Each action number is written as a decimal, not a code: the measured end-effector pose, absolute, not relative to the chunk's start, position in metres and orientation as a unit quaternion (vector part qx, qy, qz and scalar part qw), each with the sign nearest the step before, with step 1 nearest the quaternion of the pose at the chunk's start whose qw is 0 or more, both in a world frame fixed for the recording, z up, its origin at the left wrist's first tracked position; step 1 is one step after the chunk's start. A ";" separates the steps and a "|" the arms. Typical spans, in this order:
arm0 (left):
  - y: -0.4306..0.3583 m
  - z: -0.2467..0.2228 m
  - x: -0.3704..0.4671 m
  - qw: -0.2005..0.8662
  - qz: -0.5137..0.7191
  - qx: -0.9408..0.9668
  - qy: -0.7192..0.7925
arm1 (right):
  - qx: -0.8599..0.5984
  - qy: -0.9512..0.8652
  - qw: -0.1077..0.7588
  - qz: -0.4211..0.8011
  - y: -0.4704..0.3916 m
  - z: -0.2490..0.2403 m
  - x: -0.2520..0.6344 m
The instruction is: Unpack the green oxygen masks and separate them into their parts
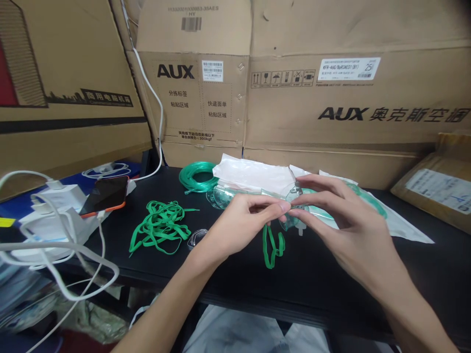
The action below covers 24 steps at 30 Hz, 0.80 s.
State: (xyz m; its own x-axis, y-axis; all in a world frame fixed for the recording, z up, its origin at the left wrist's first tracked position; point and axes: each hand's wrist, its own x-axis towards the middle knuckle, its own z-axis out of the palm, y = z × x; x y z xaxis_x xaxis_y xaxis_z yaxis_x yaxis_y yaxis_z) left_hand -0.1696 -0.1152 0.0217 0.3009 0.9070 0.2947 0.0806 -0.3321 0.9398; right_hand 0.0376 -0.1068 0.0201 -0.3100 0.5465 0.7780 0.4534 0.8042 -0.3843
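Note:
My left hand (250, 213) is closed in a pinch, and a green elastic strap (271, 264) hangs in a loop just below its fingers. Against it, my right hand (331, 208) curls its thumb and fingers at the edge of a clear, green-tinted oxygen mask (293, 190). The fingertips of both hands meet at the mask's rim, and they hide the exact spot where strap and mask come together. Left of my left hand, a tangled heap of green elastic straps (162, 225) lies on the black table (235, 279), with a small coil of thin metal strips (196, 239) nearby.
Coiled green tubing (196, 176) and white packets (253, 172) lie behind my hands. A phone (106, 196) and white chargers with cables (62, 201) occupy the left side. Large cardboard boxes (287, 132) wall off the back; a smaller carton (437, 181) stands at right.

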 end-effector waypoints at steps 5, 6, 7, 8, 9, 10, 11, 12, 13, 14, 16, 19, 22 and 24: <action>-0.118 0.021 -0.161 0.482 0.466 0.644 0.368 | -0.304 -0.809 0.500 0.059 -0.105 0.020 0.039; -0.118 0.021 -0.160 0.486 0.466 0.642 0.368 | -0.302 -0.811 0.498 0.063 -0.106 0.021 0.040; -0.118 0.021 -0.159 0.488 0.465 0.641 0.366 | -0.301 -0.813 0.494 0.067 -0.107 0.021 0.041; -0.119 0.021 -0.158 0.489 0.464 0.642 0.365 | -0.300 -0.816 0.489 0.073 -0.108 0.022 0.042; -0.119 0.021 -0.158 0.486 0.463 0.645 0.365 | -0.299 -0.819 0.483 0.078 -0.109 0.022 0.042; -0.119 0.021 -0.158 0.480 0.461 0.650 0.366 | -0.300 -0.822 0.477 0.082 -0.110 0.023 0.042; -0.119 0.021 -0.158 0.472 0.460 0.656 0.368 | -0.301 -0.824 0.473 0.084 -0.110 0.023 0.042; -0.120 0.021 -0.157 0.463 0.460 0.661 0.370 | -0.302 -0.826 0.468 0.084 -0.111 0.023 0.042; -0.120 0.021 -0.157 0.455 0.462 0.664 0.372 | -0.304 -0.827 0.465 0.083 -0.111 0.024 0.042; -0.119 0.021 -0.157 0.449 0.463 0.667 0.374 | -0.306 -0.829 0.462 0.080 -0.111 0.024 0.042; -0.119 0.019 -0.157 0.444 0.462 0.671 0.373 | -0.309 -0.832 0.455 0.074 -0.111 0.024 0.042; -0.117 0.016 -0.157 0.428 0.458 0.684 0.374 | -0.316 -0.833 0.448 0.072 -0.110 0.024 0.042; -0.116 0.014 -0.157 0.408 0.454 0.695 0.379 | -0.324 -0.828 0.451 0.076 -0.109 0.024 0.044; -0.117 0.013 -0.158 0.404 0.450 0.698 0.383 | -0.331 -0.821 0.459 0.077 -0.108 0.025 0.046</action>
State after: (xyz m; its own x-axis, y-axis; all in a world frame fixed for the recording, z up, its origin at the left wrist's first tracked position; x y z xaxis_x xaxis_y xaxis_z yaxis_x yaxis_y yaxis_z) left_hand -0.1579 -0.1166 0.0128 0.3011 0.8989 0.3183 0.1716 -0.3794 0.9092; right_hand 0.0458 -0.1077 0.0249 -0.3592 0.6140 0.7029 0.4727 0.7691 -0.4302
